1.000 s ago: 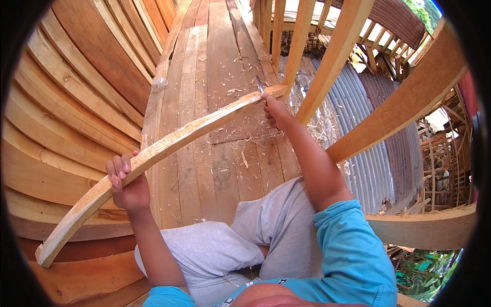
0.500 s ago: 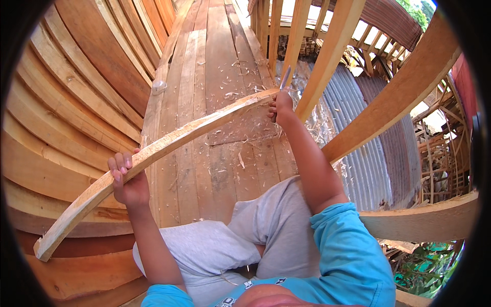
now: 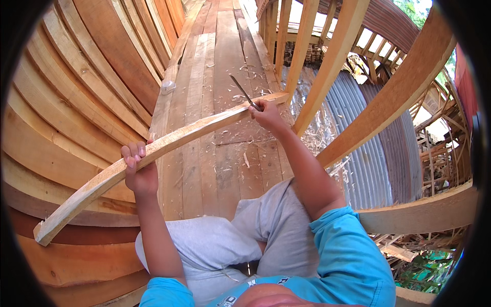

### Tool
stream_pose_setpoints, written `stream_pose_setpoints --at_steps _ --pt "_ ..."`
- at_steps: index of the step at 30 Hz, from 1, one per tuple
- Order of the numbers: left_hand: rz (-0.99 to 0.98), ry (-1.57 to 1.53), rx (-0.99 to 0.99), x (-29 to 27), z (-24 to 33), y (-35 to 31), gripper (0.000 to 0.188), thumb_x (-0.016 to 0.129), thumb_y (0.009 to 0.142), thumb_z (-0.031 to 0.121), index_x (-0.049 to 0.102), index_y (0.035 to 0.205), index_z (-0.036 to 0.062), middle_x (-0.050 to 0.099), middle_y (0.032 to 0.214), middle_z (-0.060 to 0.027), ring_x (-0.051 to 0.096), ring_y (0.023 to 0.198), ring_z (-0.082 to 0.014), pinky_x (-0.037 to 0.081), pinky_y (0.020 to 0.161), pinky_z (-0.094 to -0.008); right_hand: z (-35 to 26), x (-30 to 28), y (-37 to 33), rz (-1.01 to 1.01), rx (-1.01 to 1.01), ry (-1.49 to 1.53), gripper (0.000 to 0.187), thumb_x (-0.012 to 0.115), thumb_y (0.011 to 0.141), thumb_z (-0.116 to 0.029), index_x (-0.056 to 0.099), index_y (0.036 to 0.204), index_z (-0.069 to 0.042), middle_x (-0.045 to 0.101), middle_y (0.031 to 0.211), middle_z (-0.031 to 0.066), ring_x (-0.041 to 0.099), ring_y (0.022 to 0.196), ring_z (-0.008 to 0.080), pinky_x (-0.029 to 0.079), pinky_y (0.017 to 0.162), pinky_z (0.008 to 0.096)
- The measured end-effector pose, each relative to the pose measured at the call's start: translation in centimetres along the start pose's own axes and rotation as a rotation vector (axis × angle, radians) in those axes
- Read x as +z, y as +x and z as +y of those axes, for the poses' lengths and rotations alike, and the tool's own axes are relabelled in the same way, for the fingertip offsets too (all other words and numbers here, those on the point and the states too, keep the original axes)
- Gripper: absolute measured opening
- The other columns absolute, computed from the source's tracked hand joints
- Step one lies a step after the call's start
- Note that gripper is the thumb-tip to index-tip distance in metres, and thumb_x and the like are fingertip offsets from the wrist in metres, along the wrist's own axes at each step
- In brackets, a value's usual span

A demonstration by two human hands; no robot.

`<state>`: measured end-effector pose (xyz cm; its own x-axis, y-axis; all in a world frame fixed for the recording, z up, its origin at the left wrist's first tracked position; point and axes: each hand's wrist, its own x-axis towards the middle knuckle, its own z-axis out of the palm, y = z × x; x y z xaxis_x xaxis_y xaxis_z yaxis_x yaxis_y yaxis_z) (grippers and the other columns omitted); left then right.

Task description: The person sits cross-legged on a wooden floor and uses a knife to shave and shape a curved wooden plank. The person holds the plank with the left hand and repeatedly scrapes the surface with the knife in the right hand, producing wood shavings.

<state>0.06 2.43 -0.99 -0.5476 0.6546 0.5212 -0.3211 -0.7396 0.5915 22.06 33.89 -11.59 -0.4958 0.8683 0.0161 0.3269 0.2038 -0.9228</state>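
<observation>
Head view: left hand [image 3: 140, 171] has its grip wrapped around the curved timber [image 3: 197, 129], left of its middle; right hand [image 3: 267, 116] — grip closed on the knife [image 3: 241, 90] — is at the timber near its right end, blade angling over the plank floor [image 3: 199, 179]; open floor runs ahead, strewn with shavings [image 3: 246, 160], between curved wall planks [image 3: 66, 130] and wooden uprights [image 3: 331, 66].

Curved strip [image 3: 197, 130]: pale raw wood, top face rough-hewn, matt. Knife blade [image 3: 239, 88]: dk metal, smooth. Floor planks [image 3: 192, 189]: wood, matt, worn, w/ thin wood shavings [image 3: 246, 159]. Wall planks [image 3: 76, 148]: wood, unpainted, smoother. Roofing sheets [image 3: 353, 138]: corrug. metal, partly shiny. Trousers [image 3: 199, 240] & shirt [image 3: 353, 250]: soft matt cloth.
</observation>
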Motion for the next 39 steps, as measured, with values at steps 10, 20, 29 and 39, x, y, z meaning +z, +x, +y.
stream_pose_setpoints --at_steps 10,20,29,39 --pt "-0.032 0.009 -0.008 0.1 0.0 0.2 0.023 0.066 0.086 0.017 0.043 0.081 0.0185 0.042 0.079 0.0053 0.048 0.089 -0.0120 0.033 0.111 -0.0429 -1.3 0.8 -3.2 -0.073 0.127 -0.230 0.042 0.047 0.098 -0.039 0.063 0.087 -0.002 0.061 0.068 0.0081 0.055 0.054 0.0172 0.046 0.054 0.0340" --pt "0.008 -0.030 -0.017 0.9 0.6 -0.2 0.025 0.063 0.084 0.007 0.041 0.083 0.0164 0.042 0.081 0.0015 0.047 0.088 -0.0140 0.033 0.110 -0.0436 -1.8 2.0 -3.4 0.304 0.141 -0.492 0.060 0.028 0.097 -0.037 0.067 0.091 0.008 0.061 0.099 0.0368 0.059 0.097 0.0522 0.045 0.089 0.0556" --pt "0.012 0.016 0.033 -0.4 1.4 -0.2 0.025 0.064 0.082 0.008 0.040 0.083 0.0168 0.042 0.080 0.0013 0.048 0.088 -0.0144 0.034 0.108 -0.0440 -8.8 7.7 -6.9 0.158 0.099 -0.508 0.060 0.030 0.094 -0.037 0.065 0.091 0.011 0.059 0.100 0.0405 0.056 0.103 0.0534 0.042 0.095 0.0545" --pt "0.034 0.009 0.040 0.5 0.1 0.3 0.026 0.065 0.079 0.012 0.040 0.081 0.0181 0.041 0.077 0.0021 0.048 0.084 -0.0137 0.035 0.105 -0.0430 -1.0 4.9 -2.7 0.254 0.147 -0.414 0.059 0.032 0.094 -0.037 0.063 0.085 0.013 0.060 0.090 0.0396 0.060 0.096 0.0509 0.047 0.086 0.0507"
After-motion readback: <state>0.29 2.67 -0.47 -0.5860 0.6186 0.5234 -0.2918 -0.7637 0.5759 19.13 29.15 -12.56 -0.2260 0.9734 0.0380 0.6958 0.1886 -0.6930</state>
